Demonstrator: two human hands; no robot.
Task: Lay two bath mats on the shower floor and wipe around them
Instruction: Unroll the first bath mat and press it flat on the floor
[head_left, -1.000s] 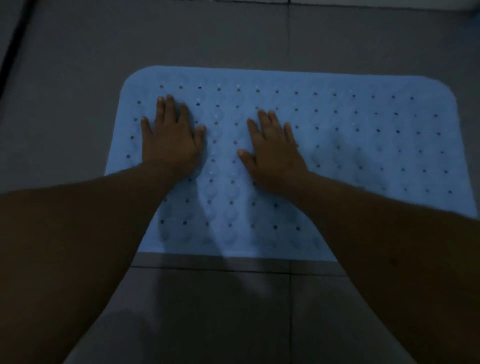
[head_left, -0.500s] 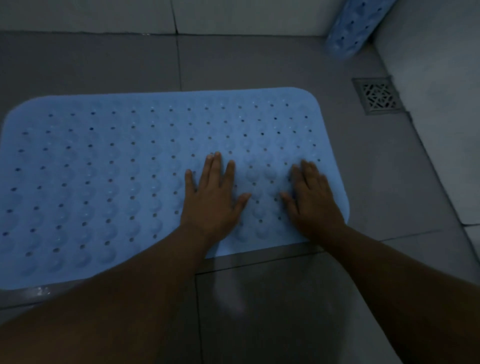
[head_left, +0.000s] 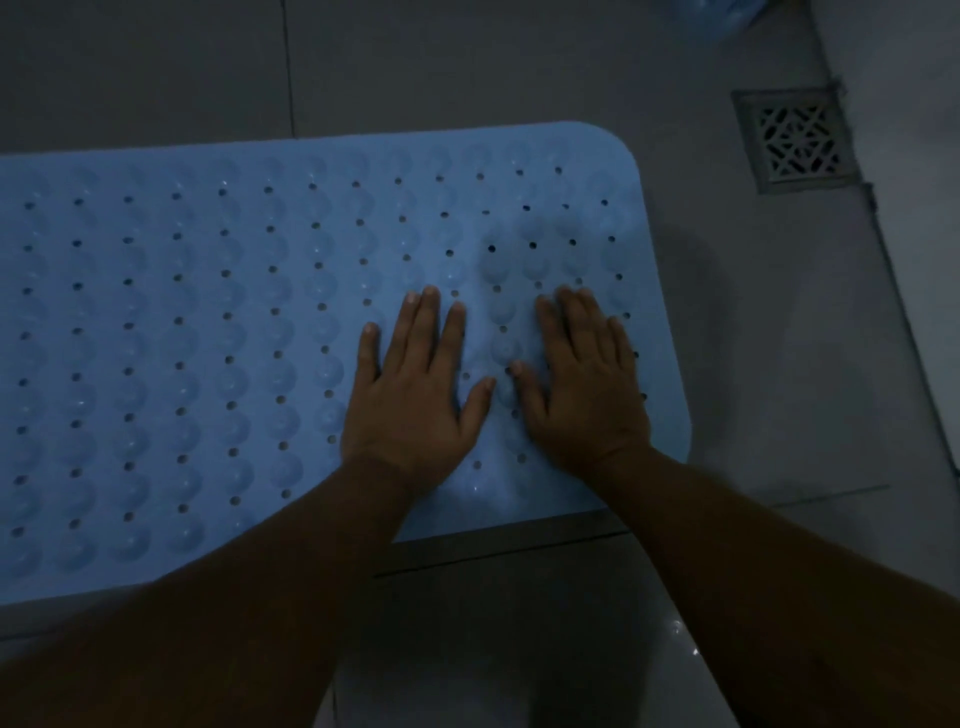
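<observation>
A pale blue bath mat (head_left: 208, 338), dimpled and punched with small holes, lies flat on the grey-tiled shower floor (head_left: 519, 62), bare tile bordering its rounded right end. We press our left hand (head_left: 415, 395) and right hand (head_left: 587, 384) palm-down near that end, fingers straight and slightly spread. A square latticed floor drain (head_left: 797, 141) sits well apart at the right.

Home bathroom, shower area, dim light. Floor of large grey glazed tiles (head_left: 519, 62) with dark grout lines, a wet sheen near the bottom edge. Square metal floor drain with a lattice grille (head_left: 797, 140) set in the far right corner, beside a pale raised wall base (head_left: 914, 156). Light blue rubber bath mat with rows of drain holes and suction bumps (head_left: 208, 338) lies flat on the tiles. Bare forearms, no gloves: domestic.
</observation>
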